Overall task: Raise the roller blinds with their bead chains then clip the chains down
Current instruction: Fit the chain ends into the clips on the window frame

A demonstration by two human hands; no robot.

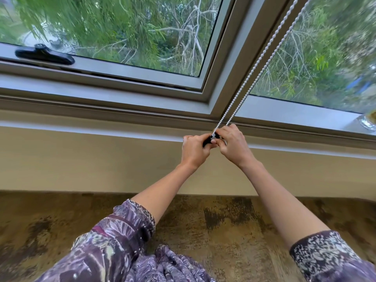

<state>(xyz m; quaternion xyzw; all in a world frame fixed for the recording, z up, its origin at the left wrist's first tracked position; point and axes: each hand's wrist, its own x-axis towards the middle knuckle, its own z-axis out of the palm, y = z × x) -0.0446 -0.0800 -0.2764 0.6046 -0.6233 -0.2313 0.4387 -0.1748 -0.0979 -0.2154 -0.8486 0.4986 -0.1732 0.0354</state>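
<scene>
A white bead chain runs as two strands from the top right down to the window sill edge. Its lower end meets a small black clip fixed just under the sill. My left hand is closed around the clip from the left. My right hand pinches the chain's lower end against the clip from the right. Both hands touch each other there, and they hide most of the clip. No blind fabric is in view over the glass.
The grey window frame has a mullion behind the chain. A black window handle sits at the far left. A beige wall lies below the sill, with mottled brown floor beneath. A glass object stands on the sill at far right.
</scene>
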